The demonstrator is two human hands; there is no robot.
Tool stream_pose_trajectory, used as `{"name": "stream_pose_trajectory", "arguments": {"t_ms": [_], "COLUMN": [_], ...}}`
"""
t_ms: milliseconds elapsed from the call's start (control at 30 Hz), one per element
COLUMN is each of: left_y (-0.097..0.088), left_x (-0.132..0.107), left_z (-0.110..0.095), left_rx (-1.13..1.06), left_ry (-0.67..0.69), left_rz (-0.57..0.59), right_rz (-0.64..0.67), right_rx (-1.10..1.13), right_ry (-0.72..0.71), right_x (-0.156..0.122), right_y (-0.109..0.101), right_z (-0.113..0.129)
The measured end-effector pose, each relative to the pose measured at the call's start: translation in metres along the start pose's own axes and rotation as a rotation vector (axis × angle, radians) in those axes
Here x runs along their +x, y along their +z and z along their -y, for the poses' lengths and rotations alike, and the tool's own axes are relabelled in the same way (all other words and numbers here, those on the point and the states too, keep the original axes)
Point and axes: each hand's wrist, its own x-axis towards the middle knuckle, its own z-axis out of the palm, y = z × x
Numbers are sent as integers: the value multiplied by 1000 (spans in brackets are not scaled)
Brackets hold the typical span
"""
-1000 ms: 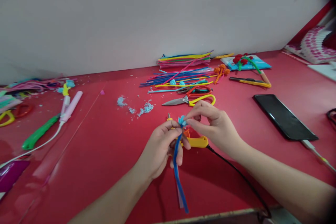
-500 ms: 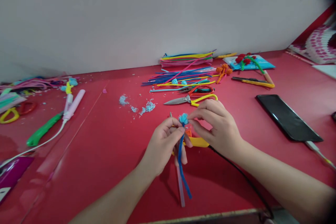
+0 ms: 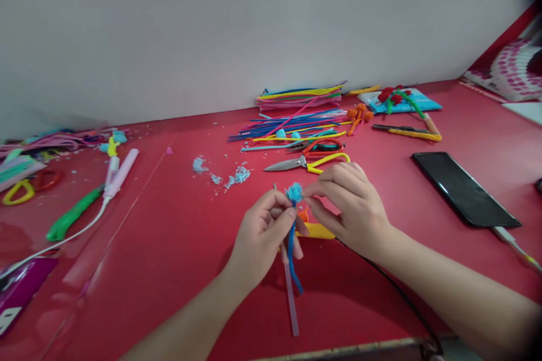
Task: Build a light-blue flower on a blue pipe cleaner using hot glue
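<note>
My left hand (image 3: pixel 265 231) pinches a dark blue pipe cleaner (image 3: pixel 292 254) between thumb and forefinger, just under a fluffy light-blue flower head (image 3: pixel 293 192) at its top. The pipe cleaner's free end hangs down, slightly curved. From the right, my right hand (image 3: pixel 349 203) is closed, thumb and forefinger tips together at the flower head's right edge. Below both hands lies a yellow glue gun (image 3: pixel 318 230), partly hidden by my left hand. A translucent glue stick (image 3: pixel 292 304) sticks out toward the table's front edge.
Scissors (image 3: pixel 292 164) lie beyond my hands, near bundled pipe cleaners (image 3: pixel 300 98) and light-blue fluff (image 3: pixel 237 176). On the right are a black phone (image 3: pixel 463 189) and red pipe-cleaner flowers (image 3: pixel 396 97). A pink hair straightener (image 3: pixel 121 174) and green-handled tool (image 3: pixel 74 213) lie left.
The blue pipe cleaner's hanging end has swung up and left, and the flower head is turned slightly and looks fuller. Both hands stay in nearly the same place.
</note>
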Motion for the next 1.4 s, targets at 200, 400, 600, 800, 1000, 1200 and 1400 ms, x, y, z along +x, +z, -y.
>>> {"name": "stream_pose_trajectory", "arguments": {"t_ms": [200, 400, 600, 800, 1000, 1200, 1400], "left_y": [-3, -15, -21, -19, -6, -1, -12], "left_x": [-2, -2, 2, -5, -5, -7, -6], "left_z": [3, 8, 8, 0, 3, 4, -4], "left_rx": [-8, 399, 770, 765, 344, 278, 169], "left_ry": [216, 772, 1008, 1056, 772, 796, 642], "left_rz": [-102, -228, -349, -405, -387, -292, -77], "right_rz": [-119, -12, 109, 61, 125, 64, 26], "right_rx": [315, 668, 760, 722, 631, 568, 394], "right_ry": [192, 381, 377, 336, 345, 199, -36], "right_x": [0, 0, 0, -1, -2, -2, 3], "right_y": [-9, -4, -7, -8, 4, 12, 5], "right_z": [7, 13, 19, 24, 22, 18, 2]}}
